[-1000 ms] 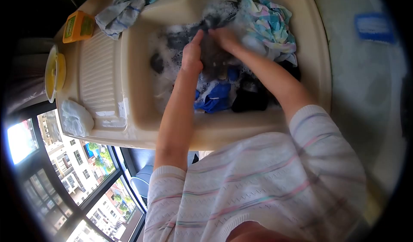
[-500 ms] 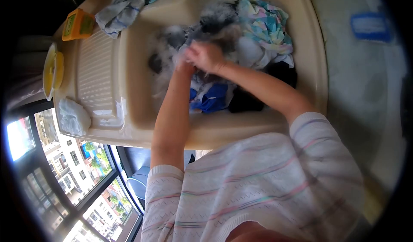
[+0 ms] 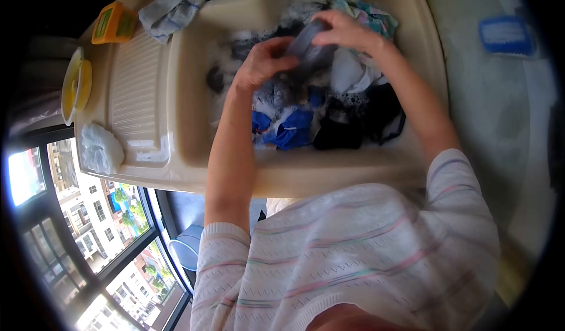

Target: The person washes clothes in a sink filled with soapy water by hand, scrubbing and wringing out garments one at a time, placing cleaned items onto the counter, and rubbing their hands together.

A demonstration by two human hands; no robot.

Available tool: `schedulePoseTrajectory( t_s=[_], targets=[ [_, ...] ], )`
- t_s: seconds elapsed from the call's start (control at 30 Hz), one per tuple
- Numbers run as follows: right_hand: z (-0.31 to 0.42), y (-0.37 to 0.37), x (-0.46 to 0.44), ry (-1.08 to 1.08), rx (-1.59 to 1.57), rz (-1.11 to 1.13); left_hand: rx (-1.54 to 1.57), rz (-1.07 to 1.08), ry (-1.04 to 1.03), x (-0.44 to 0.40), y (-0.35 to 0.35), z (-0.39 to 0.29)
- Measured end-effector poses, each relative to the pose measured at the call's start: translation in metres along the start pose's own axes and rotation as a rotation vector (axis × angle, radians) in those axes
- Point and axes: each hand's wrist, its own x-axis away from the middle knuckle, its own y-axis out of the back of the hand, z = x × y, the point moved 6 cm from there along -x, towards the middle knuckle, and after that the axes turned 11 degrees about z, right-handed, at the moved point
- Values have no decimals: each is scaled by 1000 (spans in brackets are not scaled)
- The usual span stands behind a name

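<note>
A wet dark grey cloth (image 3: 307, 41) is stretched between both hands above the soapy water; motion blurs it, so I cannot tell which garment it is. My left hand (image 3: 265, 63) pinches its left end with fingers and thumb. At the upper right end, my right hand (image 3: 348, 32) grips it with bent fingers. Beneath them in the basin lie a white cloth (image 3: 351, 72), a blue cloth (image 3: 292, 129), black cloths (image 3: 338, 134) and more grey laundry (image 3: 275, 92). A pastel patterned cloth (image 3: 376, 19) is partly covered by my right hand.
The beige sink (image 3: 194, 95) has a ribbed washboard (image 3: 136, 89) on its left. Around that stand an orange container (image 3: 113, 23), a grey cloth (image 3: 172, 10), a yellow basin (image 3: 77, 86) and a white plastic bag (image 3: 101, 148). A blue brush (image 3: 506, 35) lies far right.
My hands were together low over the suds, blurred. Now they are apart, the right one farther up and right, with the grey cloth pulled between them.
</note>
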Motion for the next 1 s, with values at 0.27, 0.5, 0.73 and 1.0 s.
schedulePoseTrajectory(
  t_s=[0.27,0.5,0.73,1.0],
  targets=[
    [97,17,27,294,-87,-82,-580,-10,189,7,11,-8],
    [115,54,35,349,-254,-274,-832,-347,155,31,43,-41],
    [-1,23,-5,148,193,-256,-935,-467,222,21,63,8],
    [-176,-76,-57,-446,577,-23,-1095,-226,562,-8,29,77]
  ],
)
